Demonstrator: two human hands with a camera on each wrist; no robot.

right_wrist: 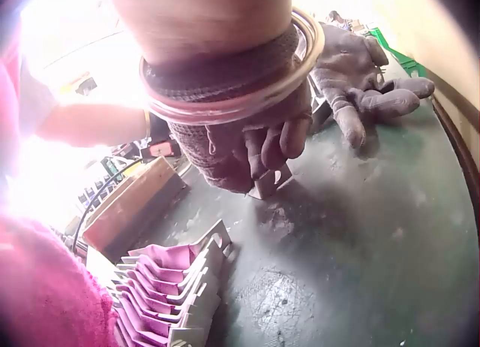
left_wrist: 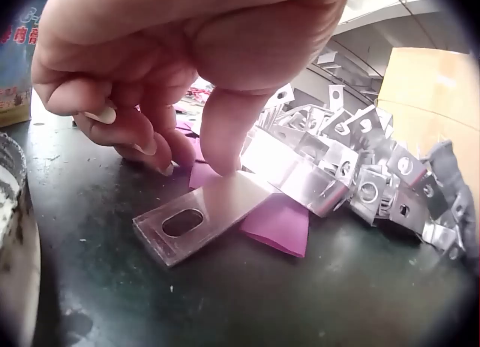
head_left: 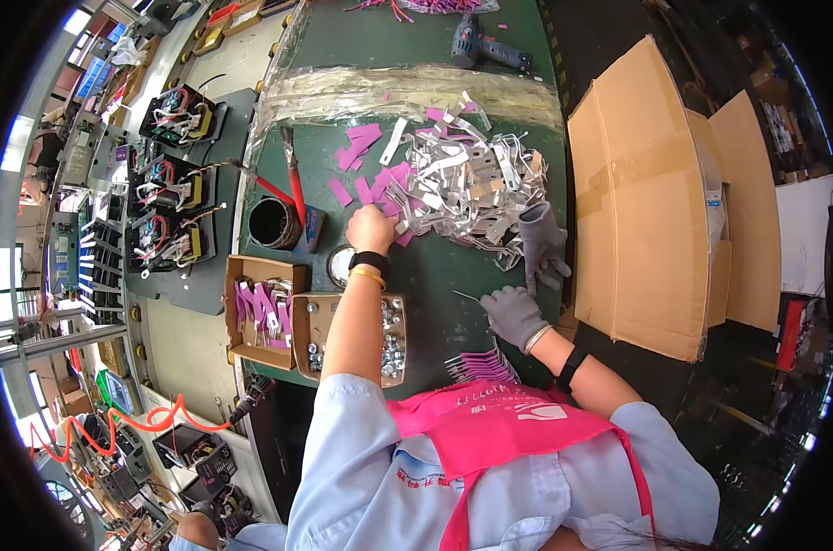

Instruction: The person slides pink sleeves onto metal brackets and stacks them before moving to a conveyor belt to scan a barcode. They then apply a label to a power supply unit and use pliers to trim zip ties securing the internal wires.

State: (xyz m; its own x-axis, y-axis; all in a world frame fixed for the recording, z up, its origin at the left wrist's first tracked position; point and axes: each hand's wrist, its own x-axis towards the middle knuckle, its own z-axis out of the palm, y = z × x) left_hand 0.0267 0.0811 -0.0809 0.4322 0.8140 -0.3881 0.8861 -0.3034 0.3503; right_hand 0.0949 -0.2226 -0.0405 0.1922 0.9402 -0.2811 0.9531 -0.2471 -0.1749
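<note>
My bare left hand (head_left: 371, 230) is low over the table at the near left edge of a heap of bent metal brackets (head_left: 472, 174). In the left wrist view its fingers are bent, thumb tip down beside a slotted bracket end (left_wrist: 206, 212), with purple sleeves (left_wrist: 281, 225) around it; I cannot tell whether it pinches one. My gloved right hand (head_left: 516, 315) grips a metal bracket (head_left: 467, 296), whose holed end (right_wrist: 270, 183) pokes out below the curled fingers. Near the apron, a row of purple-sleeved brackets (right_wrist: 161, 294) lies nested together.
An empty grey glove (head_left: 543, 246) lies right of the heap. Left are a dark pot (head_left: 274, 223), red-handled brushes (head_left: 294, 179), a carton of sleeved brackets (head_left: 233, 340) and a box of nuts (head_left: 303, 321). A drill (head_left: 472, 46) lies far back; a cardboard box (head_left: 641, 211) stands right.
</note>
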